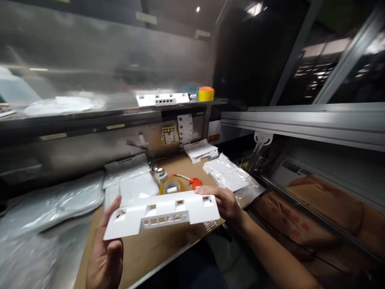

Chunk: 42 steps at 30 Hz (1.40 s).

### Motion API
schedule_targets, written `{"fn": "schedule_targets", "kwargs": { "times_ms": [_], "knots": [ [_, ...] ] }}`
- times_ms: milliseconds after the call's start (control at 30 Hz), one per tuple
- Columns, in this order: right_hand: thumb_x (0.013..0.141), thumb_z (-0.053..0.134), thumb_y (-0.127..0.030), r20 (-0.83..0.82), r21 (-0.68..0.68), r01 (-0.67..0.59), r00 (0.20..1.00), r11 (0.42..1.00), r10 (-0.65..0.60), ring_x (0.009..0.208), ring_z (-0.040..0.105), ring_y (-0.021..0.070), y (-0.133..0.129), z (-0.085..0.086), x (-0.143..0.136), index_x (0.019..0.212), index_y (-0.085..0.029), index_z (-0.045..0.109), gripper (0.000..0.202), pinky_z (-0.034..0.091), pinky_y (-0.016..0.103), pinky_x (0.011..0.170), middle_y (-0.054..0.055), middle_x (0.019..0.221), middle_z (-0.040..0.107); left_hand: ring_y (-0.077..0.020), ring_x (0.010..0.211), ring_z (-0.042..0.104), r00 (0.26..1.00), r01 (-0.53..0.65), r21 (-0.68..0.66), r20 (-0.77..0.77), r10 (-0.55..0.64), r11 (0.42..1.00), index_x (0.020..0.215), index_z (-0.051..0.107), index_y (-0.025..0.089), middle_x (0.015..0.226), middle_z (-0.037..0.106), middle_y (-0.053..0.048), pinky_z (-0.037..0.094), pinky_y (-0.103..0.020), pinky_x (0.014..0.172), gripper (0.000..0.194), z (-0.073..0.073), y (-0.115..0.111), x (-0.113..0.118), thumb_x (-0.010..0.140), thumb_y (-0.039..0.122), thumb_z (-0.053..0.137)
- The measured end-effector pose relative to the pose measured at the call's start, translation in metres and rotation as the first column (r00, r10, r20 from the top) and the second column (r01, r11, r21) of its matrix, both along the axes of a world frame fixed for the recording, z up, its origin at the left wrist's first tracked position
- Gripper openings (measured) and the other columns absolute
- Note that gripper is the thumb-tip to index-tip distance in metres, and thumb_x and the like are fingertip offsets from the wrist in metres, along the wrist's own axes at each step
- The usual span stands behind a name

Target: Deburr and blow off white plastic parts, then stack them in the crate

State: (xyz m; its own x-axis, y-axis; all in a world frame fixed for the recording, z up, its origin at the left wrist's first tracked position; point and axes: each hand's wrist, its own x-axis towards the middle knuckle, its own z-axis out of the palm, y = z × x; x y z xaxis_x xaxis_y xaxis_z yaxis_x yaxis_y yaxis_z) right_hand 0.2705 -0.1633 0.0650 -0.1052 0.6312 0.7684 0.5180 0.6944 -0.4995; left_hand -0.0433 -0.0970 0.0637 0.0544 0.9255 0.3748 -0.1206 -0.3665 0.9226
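Observation:
A white panel [165, 208] with square cutouts and a row of small port openings is held up above the brown cardboard. At its left end, my left hand [106, 249] grips it between thumb and fingers. The right end rests in my right hand [227, 202], whose fingers lie along the top edge; its thumb is hidden. Just behind the panel are a roll of yellow tape [171, 185], a red object with a thin nozzle [196, 183] and a small bottle with a metal top [161, 174].
Plastic-wrapped white parts [69, 192] lie at the left, more white panels [201, 150] and a bagged sheet [228, 172] at the back right. A shelf [117, 114] holds a similar panel [164, 99] and yellow-orange tape [206, 94]. Metal rails border the right.

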Motion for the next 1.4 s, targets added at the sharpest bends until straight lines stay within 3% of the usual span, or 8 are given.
{"fn": "schedule_targets", "kwargs": {
  "times_ms": [133, 267, 400, 500, 833, 1067, 1400],
  "knots": [
    [0.102, 0.053, -0.018, -0.228, -0.014, -0.118, 0.967, 0.993, 0.111, 0.124, 0.069, 0.0250, 0.021, -0.034, -0.067, 0.134, -0.030, 0.063, 0.036, 0.058, 0.046, 0.106, 0.007, 0.127, 0.074, -0.0233, 0.144, 0.047, 0.988, -0.134, -0.011, 0.080, 0.135, 0.991, 0.142, 0.057, 0.029, 0.153, 0.056, -0.004, 0.037, -0.026, 0.119, 0.063, 0.003, -0.008, -0.037, 0.089, 0.058, 0.070],
    [0.099, 0.060, -0.020, -0.390, -0.053, -0.172, 0.911, 0.984, 0.138, 0.125, 0.067, 0.0280, 0.023, -0.047, -0.114, 0.133, -0.034, 0.065, 0.037, 0.053, 0.053, 0.111, 0.004, 0.129, 0.073, -0.0271, 0.140, 0.052, 0.951, -0.297, 0.088, 0.112, 0.287, 0.951, 0.141, 0.057, 0.031, 0.140, 0.065, -0.004, 0.041, -0.037, 0.118, 0.071, -0.003, -0.024, -0.070, 0.080, 0.061, 0.077],
    [0.097, 0.065, -0.023, -0.446, -0.139, -0.206, 0.886, 0.969, 0.124, 0.126, 0.066, 0.0294, 0.017, -0.050, -0.137, 0.131, -0.035, 0.066, 0.036, 0.053, 0.052, 0.110, 0.004, 0.131, 0.073, -0.0328, 0.135, 0.056, 0.905, -0.409, 0.115, 0.176, 0.386, 0.905, 0.138, 0.061, 0.027, 0.129, 0.069, -0.007, 0.040, -0.046, 0.119, 0.078, -0.009, -0.038, -0.083, 0.072, 0.062, 0.084],
    [0.097, 0.065, -0.024, -0.453, -0.200, -0.203, 0.887, 0.959, 0.094, 0.127, 0.066, 0.0295, 0.010, -0.053, -0.140, 0.131, -0.034, 0.066, 0.036, 0.052, 0.051, 0.112, 0.004, 0.133, 0.071, -0.0339, 0.131, 0.059, 0.883, -0.461, 0.132, 0.168, 0.439, 0.877, 0.140, 0.060, 0.025, 0.127, 0.070, -0.009, 0.039, -0.048, 0.119, 0.084, -0.012, -0.047, -0.085, 0.070, 0.064, 0.084],
    [0.092, 0.069, -0.020, -0.471, -0.278, -0.112, 0.882, 0.954, -0.034, 0.124, 0.067, 0.0264, -0.002, -0.064, -0.133, 0.130, -0.033, 0.067, 0.040, 0.053, 0.043, 0.108, 0.002, 0.131, 0.073, -0.0302, 0.129, 0.061, 0.910, -0.405, 0.132, 0.152, 0.385, 0.905, 0.139, 0.060, 0.024, 0.127, 0.070, -0.011, 0.046, -0.041, 0.113, 0.081, -0.015, -0.059, -0.076, 0.069, 0.052, 0.090],
    [0.090, 0.071, -0.024, -0.501, -0.282, -0.066, 0.861, 0.957, -0.088, 0.122, 0.068, 0.0294, -0.001, -0.073, -0.129, 0.126, -0.031, 0.070, 0.036, 0.053, 0.048, 0.108, 0.004, 0.127, 0.074, -0.0320, 0.139, 0.053, 0.914, -0.376, 0.055, 0.185, 0.361, 0.925, 0.140, 0.058, 0.029, 0.127, 0.067, -0.006, 0.039, -0.044, 0.120, 0.081, -0.012, -0.068, -0.066, 0.069, 0.049, 0.090],
    [0.086, 0.076, -0.031, -0.536, -0.243, -0.041, 0.839, 0.969, -0.099, 0.116, 0.071, 0.0342, 0.004, -0.083, -0.118, 0.120, -0.026, 0.073, 0.035, 0.051, 0.057, 0.109, 0.008, 0.123, 0.076, -0.0325, 0.144, 0.049, 0.943, -0.311, 0.073, 0.151, 0.298, 0.947, 0.142, 0.055, 0.032, 0.125, 0.068, -0.005, 0.034, -0.046, 0.123, 0.082, -0.012, -0.068, -0.060, 0.069, 0.050, 0.089]
  ]
}}
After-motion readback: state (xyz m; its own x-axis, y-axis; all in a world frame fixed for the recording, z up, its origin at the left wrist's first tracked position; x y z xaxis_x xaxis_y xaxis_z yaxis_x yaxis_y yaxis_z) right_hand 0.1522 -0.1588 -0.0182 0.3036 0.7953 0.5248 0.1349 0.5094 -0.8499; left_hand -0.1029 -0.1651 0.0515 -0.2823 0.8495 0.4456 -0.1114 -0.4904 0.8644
